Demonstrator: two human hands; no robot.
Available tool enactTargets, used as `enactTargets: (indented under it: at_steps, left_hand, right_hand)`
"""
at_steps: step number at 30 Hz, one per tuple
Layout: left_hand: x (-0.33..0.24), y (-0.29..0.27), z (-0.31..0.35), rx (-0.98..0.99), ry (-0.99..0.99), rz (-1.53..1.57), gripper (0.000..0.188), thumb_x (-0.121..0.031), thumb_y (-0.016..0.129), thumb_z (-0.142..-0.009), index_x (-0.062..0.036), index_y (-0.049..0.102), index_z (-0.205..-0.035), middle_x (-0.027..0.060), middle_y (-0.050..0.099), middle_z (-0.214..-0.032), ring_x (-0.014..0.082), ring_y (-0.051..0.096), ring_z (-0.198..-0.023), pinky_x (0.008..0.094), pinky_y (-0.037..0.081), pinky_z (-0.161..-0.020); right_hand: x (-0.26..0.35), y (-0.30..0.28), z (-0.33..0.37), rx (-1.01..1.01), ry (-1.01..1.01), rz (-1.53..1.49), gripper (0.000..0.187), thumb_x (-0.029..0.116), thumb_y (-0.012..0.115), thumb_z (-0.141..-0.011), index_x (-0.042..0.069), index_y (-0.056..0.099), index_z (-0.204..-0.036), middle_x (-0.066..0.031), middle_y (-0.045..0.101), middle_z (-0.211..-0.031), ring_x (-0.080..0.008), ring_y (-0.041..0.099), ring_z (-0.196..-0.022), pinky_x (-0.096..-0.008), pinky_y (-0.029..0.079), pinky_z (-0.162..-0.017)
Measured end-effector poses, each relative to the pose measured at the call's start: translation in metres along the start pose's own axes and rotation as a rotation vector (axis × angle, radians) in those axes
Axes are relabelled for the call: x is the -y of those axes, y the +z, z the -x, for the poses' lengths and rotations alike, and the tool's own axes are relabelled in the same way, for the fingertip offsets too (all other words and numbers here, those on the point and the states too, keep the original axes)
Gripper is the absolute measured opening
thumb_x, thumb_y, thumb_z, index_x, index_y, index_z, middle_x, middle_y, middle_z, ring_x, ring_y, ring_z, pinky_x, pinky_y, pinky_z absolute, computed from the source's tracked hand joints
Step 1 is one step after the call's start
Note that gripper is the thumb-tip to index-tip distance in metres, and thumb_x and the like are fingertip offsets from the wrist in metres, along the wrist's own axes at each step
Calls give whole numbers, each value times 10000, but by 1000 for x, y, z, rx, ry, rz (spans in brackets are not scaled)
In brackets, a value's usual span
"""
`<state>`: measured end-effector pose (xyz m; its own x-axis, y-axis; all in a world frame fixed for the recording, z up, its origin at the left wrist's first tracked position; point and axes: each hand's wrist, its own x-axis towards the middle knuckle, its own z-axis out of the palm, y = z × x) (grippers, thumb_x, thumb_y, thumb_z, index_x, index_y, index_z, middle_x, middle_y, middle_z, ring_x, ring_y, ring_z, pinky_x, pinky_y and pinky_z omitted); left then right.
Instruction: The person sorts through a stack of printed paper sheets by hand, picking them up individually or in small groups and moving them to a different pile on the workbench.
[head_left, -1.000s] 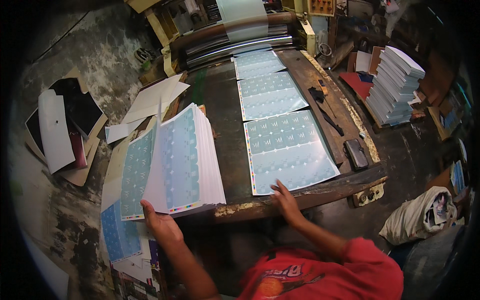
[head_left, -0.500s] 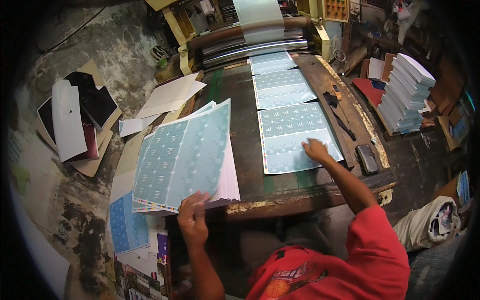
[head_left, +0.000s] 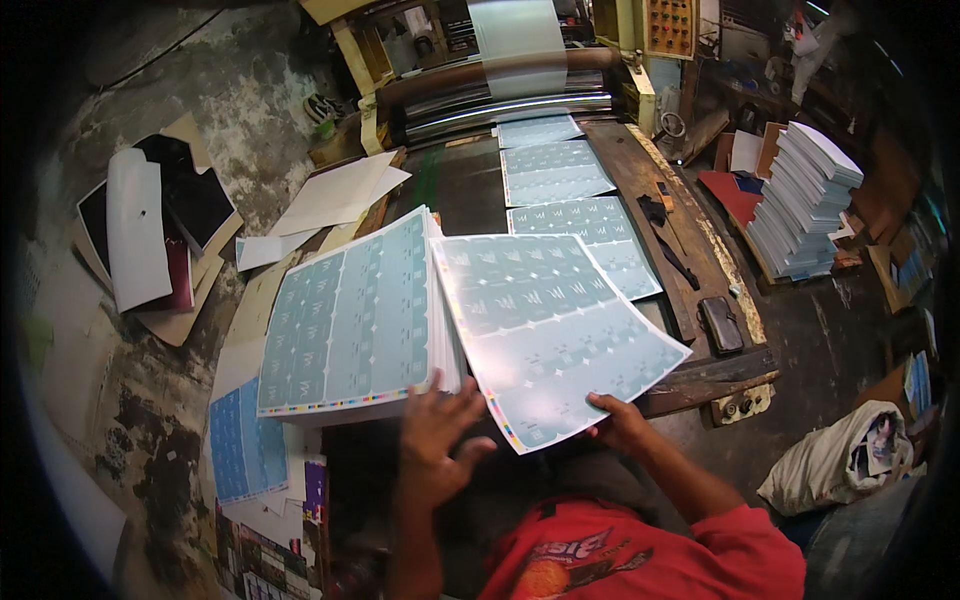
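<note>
A light blue printed sheet (head_left: 565,330) hangs tilted over the table's front edge, its near right edge pinched in my right hand (head_left: 620,424). Its far left corner overlaps the side of a thick stack of like sheets (head_left: 345,310) on the left. Beside that stack's near right corner, my left hand (head_left: 440,430) has its fingers spread and holds nothing. More printed sheets (head_left: 560,172) lie in a row on the worn dark table (head_left: 470,190), leading back to the metal rollers (head_left: 510,108). The held sheet partly covers the nearest of them.
Blank white sheets (head_left: 335,195) lie behind the left stack. A dark case (head_left: 722,325) and a black strap (head_left: 680,255) rest along the table's right side. Farther right stands a tall paper stack (head_left: 805,205). Clear film (head_left: 520,45) passes over the rollers.
My right hand has drawn a sheet off the table and lifted it left toward me. My left hand has moved right, its fingers now spread. The row of sheets has shifted slightly away.
</note>
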<state>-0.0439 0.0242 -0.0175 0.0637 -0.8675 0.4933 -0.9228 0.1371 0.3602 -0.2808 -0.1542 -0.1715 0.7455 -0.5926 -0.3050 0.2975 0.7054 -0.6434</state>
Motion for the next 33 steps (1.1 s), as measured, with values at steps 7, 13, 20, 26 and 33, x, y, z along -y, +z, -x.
enactTargets:
  at_steps: [7,13,20,26,33]
  left_hand:
    - [40,-12,-9,-165,-243,-184,611,-460,643,-901,-41,560,-1337,159,513,-1438,375,398,-1393,515,272,-1155]
    - [72,14,7,-213,-194,-355,464,-255,733,-847,-73,631,-1262,101,639,-1300,312,518,-1295,467,355,-1047]
    - [62,4,-2,-217,-275,-140,420,-340,741,-850,-89,695,-1184,74,674,-1248,306,560,-1222,435,338,-1032]
    - [57,-4,-5,-185,-343,-87,462,-456,631,-925,-84,695,-1192,84,672,-1256,308,538,-1251,435,337,-1061]
    - [55,12,-14,-388,-477,57,311,-267,533,-978,-49,735,-1071,70,708,-1163,298,564,-1160,434,325,-1052]
  right_hand:
    - [-68,-50,37,-232,105,145,428,399,502,-1011,6,525,-1180,-145,657,-854,-204,613,-704,-328,515,-683]
    - [-77,-54,46,-191,116,61,478,427,442,-1033,-3,489,-1235,-192,679,-907,-213,616,-705,-353,525,-708]
    - [-51,-57,5,-272,138,-104,521,451,434,-1027,-3,454,-1282,-220,674,-910,-214,609,-642,-443,542,-814]
    - [-28,-44,-24,-270,38,-118,579,493,450,-1003,-3,431,-1300,-216,663,-956,-197,621,-634,-481,533,-848]
    - [-21,-49,-62,-292,-32,-186,612,500,472,-988,-31,419,-1287,-191,651,-946,-196,624,-659,-465,545,-838]
